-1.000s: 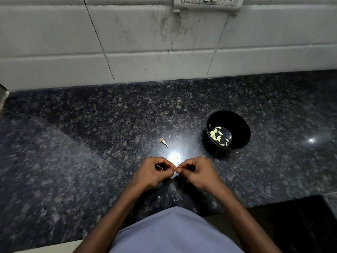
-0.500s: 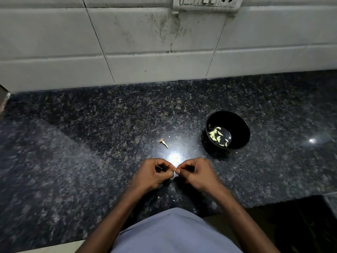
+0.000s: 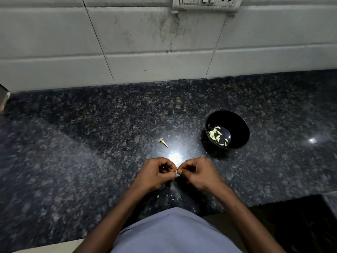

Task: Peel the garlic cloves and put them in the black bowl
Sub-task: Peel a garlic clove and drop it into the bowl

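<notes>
**Garlic peeling at granite counter: both hands on one clove**

Surface: a dark speckled granite countertop [image 3: 91, 143], polished, with a bright light reflection just beyond the hands and a second, smaller one to the right of the bowl. Small pale flecks of garlic skin [image 3: 158, 196] lie on the counter near the front edge, between the forearms. Behind the counter stands a wall of large white tiles [image 3: 145, 42], streaked with grey stains below a white switch-and-socket panel [image 3: 206, 3] at the top of the view. A darker recess shows at the lower right, beyond the counter's edge.

Task items: the black bowl [image 3: 237, 121] stands upright on the counter, to the right of and beyond the hands, well apart from them. Its bottom holds a cluster of peeled cloves [image 3: 217, 136], pale yellow-white and crescent-shaped. A garlic stem scrap [image 3: 163, 142], tan and dry, lies alone on the counter beyond the left hand.

Hands: the left hand [image 3: 155, 174] and right hand [image 3: 198, 173] meet fingertip to fingertip just above the counter, fingers curled, both pinching one small garlic clove [image 3: 176, 170]. Only a sliver of it shows between the fingertips; its state of peeling cannot be told.
</notes>
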